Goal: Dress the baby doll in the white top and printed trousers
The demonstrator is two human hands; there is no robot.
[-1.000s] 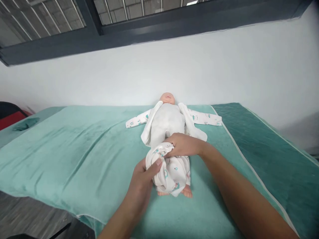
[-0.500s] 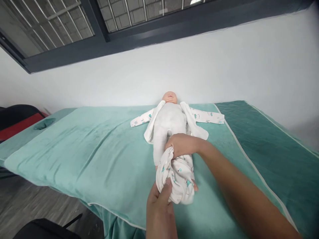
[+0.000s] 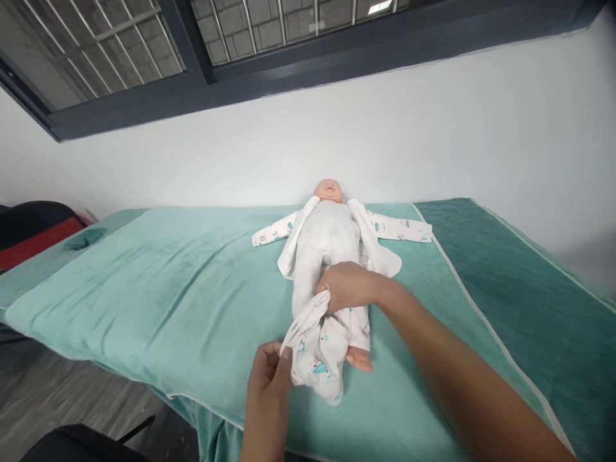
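Note:
A baby doll (image 3: pixel 326 240) lies on its back on a teal towel (image 3: pixel 183 289), head toward the wall. A white printed romper (image 3: pixel 317 350) is spread open under it, sleeves out to both sides. My right hand (image 3: pixel 347 285) grips the romper's cloth at the doll's hips. My left hand (image 3: pixel 269 372) pinches the bunched lower leg part of the romper near the towel's front edge. One bare doll foot (image 3: pixel 359 359) sticks out beside the cloth.
The towel covers a padded table with a darker green part (image 3: pixel 520 282) at the right. A white wall and a dark window frame (image 3: pixel 289 58) stand behind. A red and black object (image 3: pixel 33 231) sits at the far left. Grey floor shows at the lower left.
My left hand has pulled the romper's leg part down and toward me, off the doll's leg. My right hand stayed at the doll's hips. The view shifted slightly.

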